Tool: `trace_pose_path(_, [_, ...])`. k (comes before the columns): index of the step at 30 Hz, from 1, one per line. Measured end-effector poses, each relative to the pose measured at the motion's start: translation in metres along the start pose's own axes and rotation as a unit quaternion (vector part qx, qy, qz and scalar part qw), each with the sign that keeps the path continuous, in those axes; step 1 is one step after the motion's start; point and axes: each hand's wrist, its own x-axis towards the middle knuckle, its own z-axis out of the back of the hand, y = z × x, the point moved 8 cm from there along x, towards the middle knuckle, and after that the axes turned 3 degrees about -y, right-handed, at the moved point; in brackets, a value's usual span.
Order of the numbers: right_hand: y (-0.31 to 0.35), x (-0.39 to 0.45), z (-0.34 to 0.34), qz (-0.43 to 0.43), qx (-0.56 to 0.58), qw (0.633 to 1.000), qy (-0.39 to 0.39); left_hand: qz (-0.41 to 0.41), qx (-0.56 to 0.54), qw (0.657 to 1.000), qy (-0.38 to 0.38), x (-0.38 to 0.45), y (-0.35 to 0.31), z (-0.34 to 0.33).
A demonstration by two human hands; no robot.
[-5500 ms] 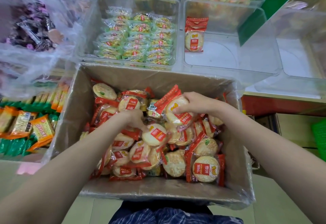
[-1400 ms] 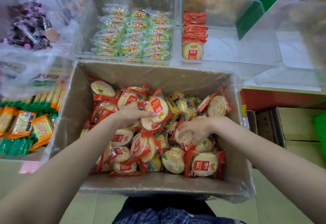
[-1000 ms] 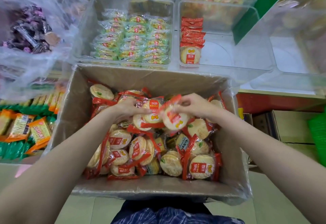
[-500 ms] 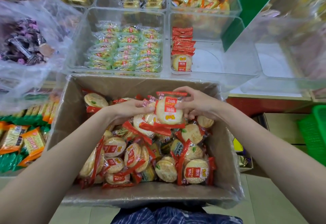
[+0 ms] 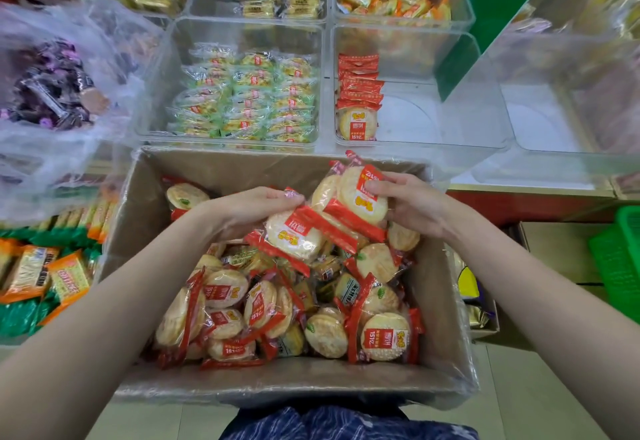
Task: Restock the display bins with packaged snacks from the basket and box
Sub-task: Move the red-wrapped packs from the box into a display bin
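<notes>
Over the open brown cardboard box (image 5: 221, 176) below the clear plastic display bin (image 5: 433, 121), our left hand (image 5: 249, 211) and right hand (image 5: 412, 204) grip red-and-clear rice-cracker packets (image 5: 360, 197): light, crinkly, likely brittle, best held flat by the edges.

Snack shop: clear display bins (image 5: 408, 149) w/ wrapped snacks, cardboard box (image 5: 221, 169) of rice-cracker packs (image 5: 384, 335), green basket (image 5: 620, 263) nearby.
</notes>
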Motion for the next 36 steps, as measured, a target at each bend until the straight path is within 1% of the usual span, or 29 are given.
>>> trace_pose_path(2, [-0.001, 0.000, -0.010, -0.005, -0.005, 1.000, 0.006, 0.013, -0.007, 1.000, -0.027, 0.001, -0.011, -0.005])
trace_pose_path(4, [-0.002, 0.001, -0.023, -0.013, 0.017, 1.000, 0.010, 0.021, -0.034, 0.998, -0.049, 0.000, -0.026, -0.013])
trace_pose_path(6, [0.007, 0.003, -0.029, 0.016, 0.070, 0.997, 0.000, -0.011, -0.098, 0.993, -0.069, 0.001, -0.046, -0.013])
trace_pose_path(7, [0.015, 0.004, -0.027, 0.045, 0.112, 0.993, -0.017, -0.045, -0.155, 0.984, -0.078, 0.002, -0.056, -0.009])
trace_pose_path(8, [0.025, 0.004, -0.020, 0.082, 0.161, 0.983, -0.044, -0.081, -0.225, 0.968, -0.077, 0.001, -0.065, -0.004])
trace_pose_path(9, [0.035, 0.004, -0.011, 0.119, 0.209, 0.967, -0.082, -0.107, -0.290, 0.949, -0.068, 0.001, -0.071, 0.000])
trace_pose_path(10, [0.041, 0.002, 0.000, 0.148, 0.241, 0.950, -0.134, -0.123, -0.310, 0.941, -0.053, 0.001, -0.076, -0.001])
trace_pose_path(11, [0.045, 0.000, 0.008, 0.168, 0.251, 0.936, -0.182, -0.130, -0.289, 0.948, -0.036, 0.002, -0.081, -0.008])
trace_pose_path(12, [0.046, 0.000, 0.012, 0.179, 0.245, 0.929, -0.210, -0.136, -0.245, 0.960, -0.034, 0.006, -0.085, -0.018])
trace_pose_path(13, [0.047, 0.002, 0.011, 0.184, 0.235, 0.929, -0.218, -0.143, -0.200, 0.968, -0.058, 0.010, -0.090, -0.026])
trace_pose_path(15, [0.050, 0.008, 0.006, 0.177, 0.183, 0.944, -0.213, -0.168, -0.147, 0.962, -0.154, 0.016, -0.105, -0.024])
trace_pose_path(16, [0.054, 0.010, 0.009, 0.172, 0.126, 0.950, -0.226, -0.182, -0.108, 0.955, -0.206, 0.019, -0.115, -0.015])
trace_pose_path(17, [0.063, 0.009, 0.018, 0.180, 0.048, 0.948, -0.257, -0.196, -0.040, 0.946, -0.255, 0.021, -0.127, -0.003])
trace_pose_path(18, [0.079, 0.007, 0.031, 0.209, -0.051, 0.929, -0.300, -0.212, 0.040, 0.933, -0.288, 0.022, -0.141, 0.009])
trace_pose_path(19, [0.101, 0.005, 0.039, 0.251, -0.169, 0.895, -0.327, -0.228, 0.108, 0.922, -0.293, 0.025, -0.155, 0.017])
trace_pose_path(20, [0.122, 0.006, 0.038, 0.290, -0.285, 0.856, -0.318, -0.244, 0.160, 0.917, -0.271, 0.028, -0.170, 0.018])
trace_pose_path(21, [0.139, 0.011, 0.031, 0.308, -0.380, 0.827, -0.276, -0.260, 0.221, 0.910, -0.237, 0.033, -0.185, 0.015])
trace_pose_path(22, [0.149, 0.019, 0.024, 0.307, -0.440, 0.814, -0.223, -0.271, 0.300, 0.892, -0.203, 0.037, -0.198, 0.007])
trace_pose_path(23, [0.158, 0.025, 0.020, 0.294, -0.471, 0.812, -0.182, -0.273, 0.372, 0.868, -0.184, 0.042, -0.209, -0.001])
trace_pose_path(24, [0.165, 0.032, 0.020, 0.272, -0.479, 0.819, -0.163, -0.282, 0.410, 0.848, -0.183, 0.047, -0.220, -0.003])
trace_pose_path(25, [0.172, 0.038, 0.026, 0.253, -0.461, 0.835, -0.163, -0.288, 0.412, 0.842, -0.197, 0.052, -0.229, 0.001])
trace_pose_path(27, [0.177, 0.055, 0.059, 0.224, -0.373, 0.872, -0.222, -0.291, 0.334, 0.858, -0.261, 0.057, -0.237, 0.020])
trace_pose_path(28, [0.176, 0.064, 0.079, 0.208, -0.339, 0.877, -0.268, -0.286, 0.300, 0.859, -0.302, 0.058, -0.234, 0.034])
trace_pose_path(29, [0.171, 0.073, 0.096, 0.189, -0.324, 0.873, -0.311, -0.271, 0.292, 0.854, -0.335, 0.060, -0.227, 0.045])
trace_pose_path(30, [0.162, 0.085, 0.107, 0.157, -0.333, 0.870, -0.328, -0.254, 0.309, 0.846, -0.352, 0.064, -0.217, 0.053])
trace_pose_path(31, [0.148, 0.098, 0.110, 0.121, -0.342, 0.877, -0.314, -0.242, 0.331, 0.841, -0.354, 0.069, -0.206, 0.057])
trace_pose_path(33, [0.117, 0.128, 0.101, 0.068, -0.335, 0.908, -0.243, -0.232, 0.350, 0.841, -0.341, 0.075, -0.186, 0.058])
trace_pose_path(34, [0.106, 0.138, 0.093, 0.063, -0.336, 0.914, -0.218, -0.229, 0.354, 0.841, -0.338, 0.077, -0.178, 0.059])
trace_pose_path(36, [0.086, 0.157, 0.088, 0.046, -0.340, 0.916, -0.209, -0.224, 0.356, 0.839, -0.345, 0.077, -0.168, 0.063])
